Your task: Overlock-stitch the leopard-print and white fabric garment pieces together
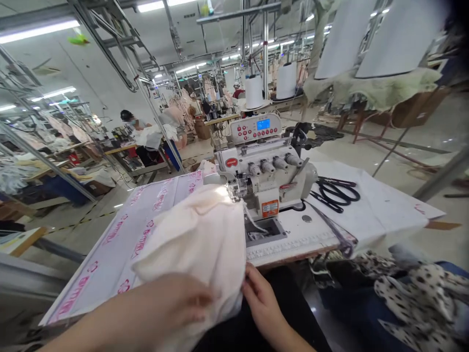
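A pale cream piece of fabric [205,234] lies over the left side of the overlock sewing machine [262,166], its far edge under the lit presser foot area. The near part hangs over the table's front edge toward my lap. At the fabric's right edge, my right hand [260,298] pinches the cloth between thumb and fingers. My left hand [183,298] is over the near part of the fabric, smeared by motion, so its grip is unclear. A narrow white strip [254,220] trails down beside the needle area.
Black-handled scissors [335,193] rest on the white-covered table right of the machine. Printed plastic sheeting [110,244] covers the left side. Large white thread cones [392,39] stand at upper right. Spotted fabric [414,303] is heaped at lower right. Another person [137,124] sits farther back.
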{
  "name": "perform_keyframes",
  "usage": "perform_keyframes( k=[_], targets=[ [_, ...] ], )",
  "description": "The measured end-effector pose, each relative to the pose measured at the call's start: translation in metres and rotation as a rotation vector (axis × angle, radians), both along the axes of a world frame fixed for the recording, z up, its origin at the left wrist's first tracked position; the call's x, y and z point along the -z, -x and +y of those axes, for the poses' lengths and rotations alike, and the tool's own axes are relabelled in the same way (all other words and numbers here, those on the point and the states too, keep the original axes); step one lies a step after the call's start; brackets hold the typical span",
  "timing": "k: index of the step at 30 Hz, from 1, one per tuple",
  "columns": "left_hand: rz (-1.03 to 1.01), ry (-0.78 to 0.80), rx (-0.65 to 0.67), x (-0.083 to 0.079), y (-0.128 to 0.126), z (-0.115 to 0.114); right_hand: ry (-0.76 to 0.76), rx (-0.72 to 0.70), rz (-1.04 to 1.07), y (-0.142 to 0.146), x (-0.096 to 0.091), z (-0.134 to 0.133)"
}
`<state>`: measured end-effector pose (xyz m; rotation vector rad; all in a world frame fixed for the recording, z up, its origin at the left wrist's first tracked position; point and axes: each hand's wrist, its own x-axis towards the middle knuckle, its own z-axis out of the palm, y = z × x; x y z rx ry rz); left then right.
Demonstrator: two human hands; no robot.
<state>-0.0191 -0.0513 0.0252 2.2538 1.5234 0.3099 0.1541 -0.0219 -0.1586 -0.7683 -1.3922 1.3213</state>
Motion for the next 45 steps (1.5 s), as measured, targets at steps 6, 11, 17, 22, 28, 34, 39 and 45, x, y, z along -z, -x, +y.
perform_keyframes(
  k=[6, 11, 17, 22, 28, 34, 39, 45],
  targets=[
    [-0.331, -0.166, -0.079, 0.025, -0.024, 0.045, 0.012, 0.069, -0.097, -0.004, -0.017, 0.015],
    [-0.32, -0.526, -0.115, 0.049, -0.03, 0.096, -0.062, 0.175, -0.245, 0.004, -0.031, 0.028],
    [-0.025, -0.535, -0.155, 0.057, -0.024, 0.133, -0.179, 0.2, -0.311, 0.001, -0.039, 0.047],
    [0.094, -0.563, -0.061, 0.048, -0.029, 0.142, -0.183, 0.184, -0.172, -0.005, -0.039, 0.052],
    [-0.058, -0.338, -0.113, 0.041, -0.016, 0.161, -0.174, 0.121, -0.12, -0.015, -0.049, 0.052],
    [-0.075, -0.296, -0.138, 0.043, -0.01, 0.164, -0.182, 0.106, -0.14, -0.016, -0.044, 0.054],
    [-0.166, -0.184, -0.171, 0.041, -0.005, 0.169, -0.198, 0.098, -0.043, -0.018, -0.053, 0.054],
    [0.005, -0.383, -0.09, 0.042, -0.008, 0.163, -0.311, 0.076, -0.173, -0.012, -0.047, 0.057]
  ],
)
